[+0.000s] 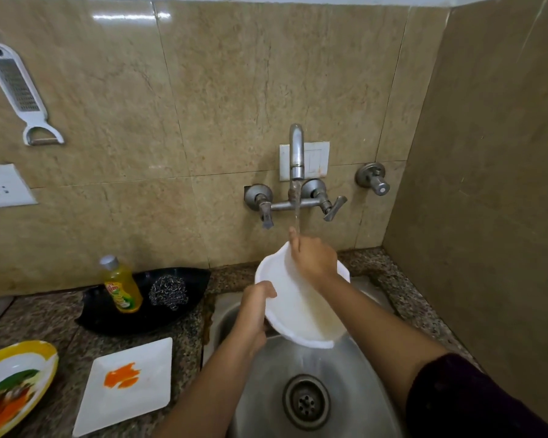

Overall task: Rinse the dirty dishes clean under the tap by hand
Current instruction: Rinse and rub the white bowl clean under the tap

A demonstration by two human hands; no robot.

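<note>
Your left hand point(256, 306) grips the white plate point(301, 314) over the sink point(266, 384), tilted under the tap point(296, 153); your right hand point(310, 257) rubs it, open; two soiled plates (at eight o'clock) wait: square plate point(146, 403), yellow-rimmed plate point(45, 352).

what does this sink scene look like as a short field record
tap: running
left hand: grips the white plate at its left rim
right hand: rubbing the plate's upper face under the stream
plate: tilted over the steel sink
waiting: square white plate with orange smear, yellow-rimmed plate with food residue
on black tray: dish soap bottle, steel scrubber
</note>
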